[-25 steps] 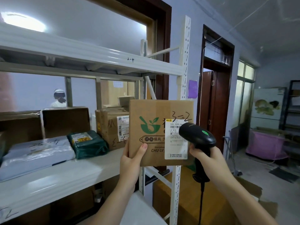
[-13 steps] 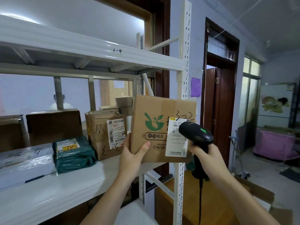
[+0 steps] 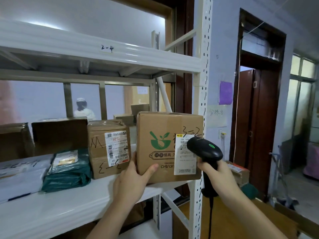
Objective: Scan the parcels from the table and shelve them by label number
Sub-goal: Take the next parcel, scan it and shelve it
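Observation:
My left hand [image 3: 133, 178] grips the lower left corner of a brown cardboard parcel [image 3: 160, 135] with a green logo, a white shipping label and "3-2" handwritten on its front. The parcel is upright at the right end of the white shelf board [image 3: 69, 207], just above or on it. My right hand [image 3: 215, 171] holds a black barcode scanner [image 3: 203, 149] with a green light, its head right in front of the parcel's label. The scanner's cable hangs down below my hand.
On the same shelf stand a taped box [image 3: 108, 147] marked "3-2", a dark green bag parcel [image 3: 67, 169], white bag parcels [image 3: 20, 175] and brown boxes behind. The shelf above [image 3: 107, 49] is marked "2-4". A white perforated upright [image 3: 202, 100] stands right of the parcel. A person shows behind the rack.
The parcel has moved left and in over the right end of the shelf, closer to the taped box. My right hand followed with the scanner still against the label.

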The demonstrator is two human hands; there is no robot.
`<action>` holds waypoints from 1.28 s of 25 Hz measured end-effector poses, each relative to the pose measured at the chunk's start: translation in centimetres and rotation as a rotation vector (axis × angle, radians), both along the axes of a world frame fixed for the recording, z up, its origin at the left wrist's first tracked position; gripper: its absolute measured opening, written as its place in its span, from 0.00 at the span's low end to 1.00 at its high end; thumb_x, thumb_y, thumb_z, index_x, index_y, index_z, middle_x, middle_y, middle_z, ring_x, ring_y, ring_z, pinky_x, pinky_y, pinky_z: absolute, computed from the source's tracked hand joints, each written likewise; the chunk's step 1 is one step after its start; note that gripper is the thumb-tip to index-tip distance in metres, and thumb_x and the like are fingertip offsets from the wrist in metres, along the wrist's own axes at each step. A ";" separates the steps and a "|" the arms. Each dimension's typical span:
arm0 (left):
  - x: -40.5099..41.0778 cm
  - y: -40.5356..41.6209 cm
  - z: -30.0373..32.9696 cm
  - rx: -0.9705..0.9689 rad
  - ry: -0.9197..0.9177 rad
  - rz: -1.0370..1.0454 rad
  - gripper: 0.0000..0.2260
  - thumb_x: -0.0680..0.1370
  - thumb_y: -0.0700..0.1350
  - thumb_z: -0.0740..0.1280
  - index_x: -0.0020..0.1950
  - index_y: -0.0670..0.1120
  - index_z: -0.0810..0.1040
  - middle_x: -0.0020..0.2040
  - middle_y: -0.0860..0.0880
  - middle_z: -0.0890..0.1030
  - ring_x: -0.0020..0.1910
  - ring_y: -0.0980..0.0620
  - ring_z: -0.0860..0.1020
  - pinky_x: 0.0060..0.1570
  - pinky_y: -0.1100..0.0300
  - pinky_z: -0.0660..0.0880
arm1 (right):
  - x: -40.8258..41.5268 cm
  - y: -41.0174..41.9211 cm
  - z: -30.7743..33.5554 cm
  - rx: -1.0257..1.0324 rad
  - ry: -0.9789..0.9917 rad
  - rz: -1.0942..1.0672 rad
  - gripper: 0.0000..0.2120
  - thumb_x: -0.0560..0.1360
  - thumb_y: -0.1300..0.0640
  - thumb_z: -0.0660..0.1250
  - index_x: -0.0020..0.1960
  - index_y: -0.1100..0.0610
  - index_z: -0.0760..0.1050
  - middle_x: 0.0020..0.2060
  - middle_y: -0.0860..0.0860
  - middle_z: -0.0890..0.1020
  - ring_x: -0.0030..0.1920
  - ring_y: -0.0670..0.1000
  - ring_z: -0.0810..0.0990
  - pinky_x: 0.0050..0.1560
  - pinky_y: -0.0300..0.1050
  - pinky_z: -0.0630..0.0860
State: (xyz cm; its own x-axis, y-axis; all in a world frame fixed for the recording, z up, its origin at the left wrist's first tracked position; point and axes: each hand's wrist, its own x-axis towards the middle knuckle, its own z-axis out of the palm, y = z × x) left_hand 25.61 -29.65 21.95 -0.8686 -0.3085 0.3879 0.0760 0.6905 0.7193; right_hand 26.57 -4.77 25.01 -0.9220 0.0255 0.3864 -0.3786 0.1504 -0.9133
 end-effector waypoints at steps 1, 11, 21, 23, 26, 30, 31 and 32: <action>0.0 0.5 0.1 -0.060 -0.022 0.055 0.46 0.69 0.80 0.57 0.82 0.58 0.62 0.62 0.55 0.82 0.63 0.48 0.79 0.51 0.54 0.74 | -0.9 0.5 0.0 0.017 -0.004 0.027 0.05 0.80 0.58 0.66 0.55 0.52 0.77 0.50 0.45 0.83 0.53 0.43 0.79 0.43 0.35 0.70; -2.5 2.2 -0.9 -0.035 0.031 0.314 0.40 0.69 0.81 0.62 0.71 0.55 0.71 0.63 0.55 0.80 0.60 0.48 0.79 0.54 0.47 0.80 | -7.4 1.1 -1.4 0.056 -0.008 0.263 0.12 0.79 0.57 0.67 0.61 0.48 0.74 0.54 0.45 0.82 0.59 0.45 0.78 0.51 0.39 0.75; -4.2 5.5 -1.1 -0.985 0.487 0.064 0.12 0.74 0.46 0.76 0.57 0.54 0.83 0.72 0.49 0.77 0.75 0.45 0.71 0.75 0.42 0.69 | -9.7 2.0 -2.6 0.061 0.050 0.293 0.21 0.77 0.59 0.70 0.68 0.51 0.71 0.60 0.43 0.77 0.62 0.40 0.72 0.53 0.33 0.69; -5.3 5.5 -1.0 -1.127 0.413 0.016 0.15 0.77 0.49 0.74 0.62 0.59 0.80 0.83 0.48 0.64 0.83 0.42 0.58 0.82 0.44 0.53 | -9.8 2.4 -2.6 0.051 0.058 0.290 0.21 0.76 0.59 0.70 0.68 0.52 0.71 0.60 0.44 0.77 0.63 0.41 0.73 0.55 0.33 0.69; -6.9 5.5 -0.9 -1.181 0.358 0.030 0.12 0.78 0.52 0.72 0.60 0.62 0.81 0.86 0.48 0.54 0.85 0.41 0.50 0.82 0.44 0.44 | -9.7 3.2 -2.4 0.038 0.076 0.291 0.23 0.76 0.58 0.71 0.69 0.47 0.70 0.61 0.43 0.77 0.62 0.39 0.74 0.60 0.39 0.71; -8.7 5.5 -0.7 -1.161 0.265 0.092 0.11 0.78 0.54 0.68 0.59 0.59 0.84 0.85 0.49 0.50 0.85 0.43 0.46 0.80 0.45 0.37 | -9.7 4.1 -2.1 0.046 0.077 0.251 0.18 0.75 0.56 0.72 0.64 0.49 0.74 0.57 0.47 0.79 0.60 0.45 0.77 0.62 0.44 0.73; -9.1 5.6 -0.6 -1.156 0.232 0.098 0.14 0.78 0.55 0.67 0.62 0.60 0.83 0.86 0.48 0.50 0.85 0.42 0.46 0.80 0.45 0.36 | -9.6 4.3 -2.0 0.039 0.074 0.252 0.18 0.75 0.56 0.72 0.63 0.49 0.74 0.57 0.47 0.79 0.59 0.46 0.78 0.61 0.44 0.74; -9.3 5.6 -0.4 -1.147 0.216 0.103 0.17 0.77 0.55 0.67 0.66 0.60 0.82 0.86 0.48 0.50 0.85 0.42 0.47 0.79 0.45 0.35 | -9.4 4.4 -2.0 0.036 0.077 0.251 0.18 0.75 0.57 0.72 0.63 0.48 0.74 0.56 0.47 0.79 0.59 0.45 0.78 0.61 0.44 0.74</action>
